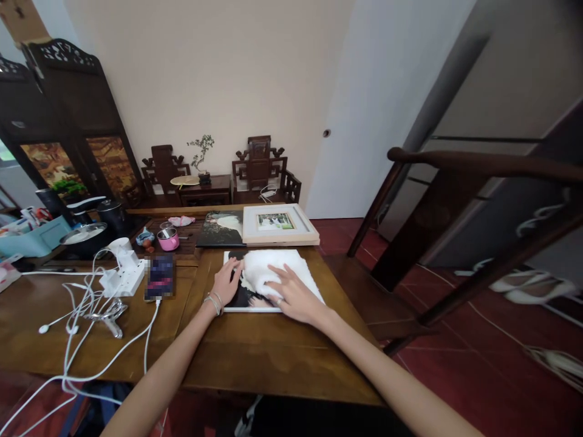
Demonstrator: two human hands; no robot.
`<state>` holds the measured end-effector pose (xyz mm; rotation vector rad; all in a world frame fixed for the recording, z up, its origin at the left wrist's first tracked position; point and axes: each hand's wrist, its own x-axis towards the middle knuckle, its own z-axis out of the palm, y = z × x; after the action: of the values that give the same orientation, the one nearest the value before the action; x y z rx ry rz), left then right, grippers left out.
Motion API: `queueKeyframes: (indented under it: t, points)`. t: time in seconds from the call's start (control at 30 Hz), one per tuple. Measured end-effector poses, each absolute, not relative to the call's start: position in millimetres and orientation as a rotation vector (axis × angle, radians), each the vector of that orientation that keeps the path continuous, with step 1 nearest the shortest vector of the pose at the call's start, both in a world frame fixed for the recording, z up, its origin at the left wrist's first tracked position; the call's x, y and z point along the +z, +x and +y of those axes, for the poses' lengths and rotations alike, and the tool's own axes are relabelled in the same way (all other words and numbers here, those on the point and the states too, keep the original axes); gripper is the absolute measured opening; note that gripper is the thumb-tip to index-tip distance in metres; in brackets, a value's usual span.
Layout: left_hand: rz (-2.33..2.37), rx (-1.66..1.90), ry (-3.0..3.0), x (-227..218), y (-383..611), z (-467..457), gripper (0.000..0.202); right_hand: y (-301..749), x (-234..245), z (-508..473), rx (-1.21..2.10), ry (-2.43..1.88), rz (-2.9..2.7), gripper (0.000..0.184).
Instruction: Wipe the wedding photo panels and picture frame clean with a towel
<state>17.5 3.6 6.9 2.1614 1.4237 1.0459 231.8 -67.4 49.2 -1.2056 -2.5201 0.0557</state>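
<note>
A flat photo panel [234, 297] with a dark picture and a pale edge lies on the table in front of me. A white fluffy cloth [296, 261] is spread over much of it. My right hand [295, 295] lies on the cloth with its fingers spread, pressing it down on the panel. At the panel's left side rests my left hand [225, 280], its fingers stretched out over the dark part of the picture. A bracelet is round the left wrist. Much of the picture is hidden under the cloth and hands.
Behind the panel lie a white-framed photo [280, 223] and a dark photo panel [218, 229]. Leftward are a phone [159, 276], a power strip [125, 276] with tangled white cables, a pink cup [168, 241] and a pan [84, 237]. A wooden chair [423, 243] stands at right.
</note>
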Motion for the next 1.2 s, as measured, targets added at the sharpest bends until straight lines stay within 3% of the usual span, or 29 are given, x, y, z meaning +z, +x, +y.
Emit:
queueKeyframes:
  t: [0.2,0.47,0.83,1.2]
  points:
    - [1.345,0.948,2.278,-3,8,13,0.039,229,65,-83,0.119,-1.040,-2.616,0.026]
    - [1.269,0.910,2.366,-2,2,15,0.038,229,62,-16,-0.012,-1.381,-2.430,0.033]
    - [1.439,0.995,2.301,2,13,6,0.034,236,62,-134,0.181,-1.095,-2.590,0.024]
    - [1.403,0.865,2.361,6,11,8,0.038,234,50,-22,-0.007,-1.445,-2.393,0.034]
